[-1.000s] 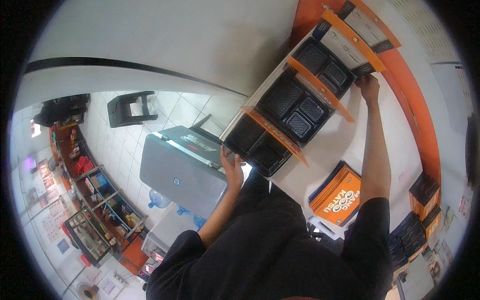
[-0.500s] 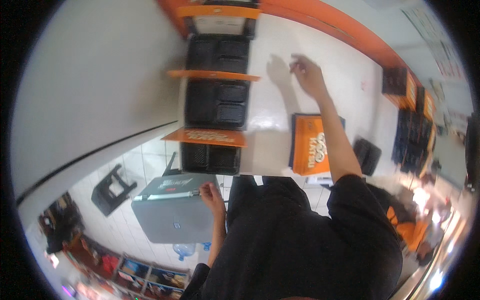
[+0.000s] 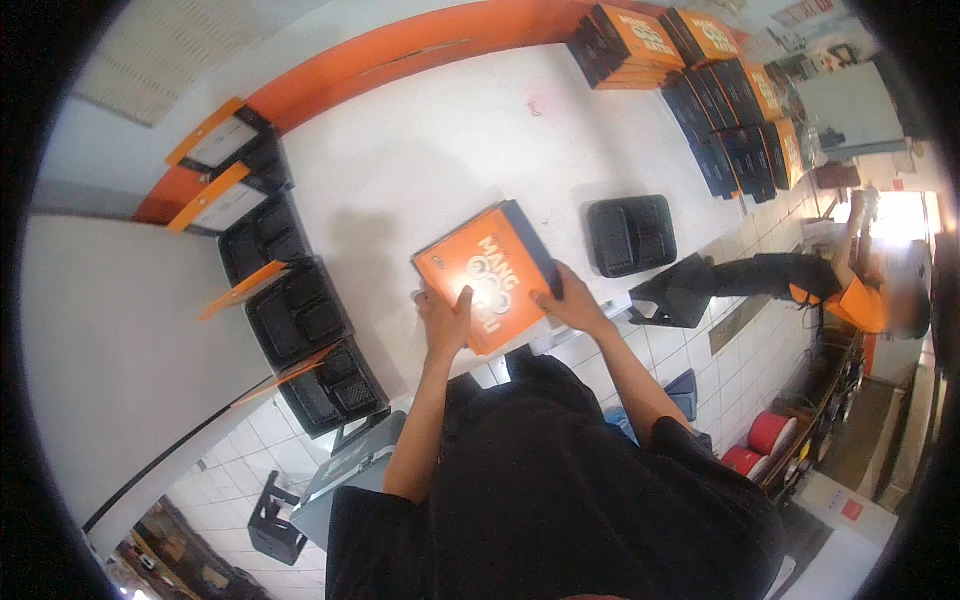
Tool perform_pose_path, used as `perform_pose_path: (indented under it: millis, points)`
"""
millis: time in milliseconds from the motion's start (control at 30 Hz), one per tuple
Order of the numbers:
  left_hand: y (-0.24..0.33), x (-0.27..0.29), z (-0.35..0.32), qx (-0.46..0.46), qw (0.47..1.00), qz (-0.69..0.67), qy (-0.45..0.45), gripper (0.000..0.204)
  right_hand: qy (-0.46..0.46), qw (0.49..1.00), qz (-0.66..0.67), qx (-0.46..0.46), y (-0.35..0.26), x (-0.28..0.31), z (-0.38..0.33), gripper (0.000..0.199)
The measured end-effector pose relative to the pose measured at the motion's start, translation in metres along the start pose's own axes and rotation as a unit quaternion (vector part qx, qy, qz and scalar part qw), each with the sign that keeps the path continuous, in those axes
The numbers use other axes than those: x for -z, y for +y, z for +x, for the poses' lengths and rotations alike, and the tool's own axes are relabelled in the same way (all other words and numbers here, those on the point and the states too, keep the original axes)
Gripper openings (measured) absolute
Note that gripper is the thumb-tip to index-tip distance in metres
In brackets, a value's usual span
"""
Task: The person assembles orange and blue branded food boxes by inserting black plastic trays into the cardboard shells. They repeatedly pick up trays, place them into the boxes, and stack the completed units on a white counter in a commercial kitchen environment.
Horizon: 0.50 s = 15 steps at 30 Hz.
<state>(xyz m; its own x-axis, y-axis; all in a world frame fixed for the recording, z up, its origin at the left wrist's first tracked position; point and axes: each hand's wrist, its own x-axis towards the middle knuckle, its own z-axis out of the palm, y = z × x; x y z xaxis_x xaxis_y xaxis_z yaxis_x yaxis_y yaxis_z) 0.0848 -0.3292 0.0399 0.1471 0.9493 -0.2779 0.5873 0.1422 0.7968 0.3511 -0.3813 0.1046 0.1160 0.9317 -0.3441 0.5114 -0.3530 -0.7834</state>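
Observation:
A stack of orange printed cardboard covers with dark edges (image 3: 510, 265) is in both my hands, tilted, at the near edge of the white table. My left hand (image 3: 447, 315) grips its near left side, thumb on top. On the near right side my right hand (image 3: 575, 300) holds it too, thumb on the orange face. Whether the stack touches the table I cannot tell. To the right of it lies a black compartment tray (image 3: 632, 236). Along the table's left edge runs a row of black compartment trays (image 3: 298, 312) with orange cardboard flaps (image 3: 240, 290) standing up at them.
Several stacks of orange and black boxes (image 3: 715, 115) stand at the far right of the table (image 3: 400, 150). Below the left edge are a grey case (image 3: 345, 465) and a black stool (image 3: 277, 520). Another person in black and orange (image 3: 855, 300) is off to the right.
My left hand has come up from beside the grey case, and my right hand back from the far table, onto the cover stack, which is now turned. The view has swung right.

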Motion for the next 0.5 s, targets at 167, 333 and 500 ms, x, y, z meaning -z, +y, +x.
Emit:
perform_pose_path:
  millis: [167,333,500]
  points:
    - [0.033,-0.031,-0.007,0.030,0.999,0.032,0.013,0.072,0.009,0.979,-0.197,-0.045,0.004,0.031,-0.016,0.052]
    - [0.064,-0.099,-0.009,-0.011,0.998,0.026,0.052,0.059,0.163,0.957,-0.233,0.062,0.051,0.091,0.002,0.038]
    - [0.094,-0.102,-0.013,-0.012,0.993,0.064,0.102,0.050,0.082,0.964,-0.251,0.004,0.080,0.112,0.027,0.032]
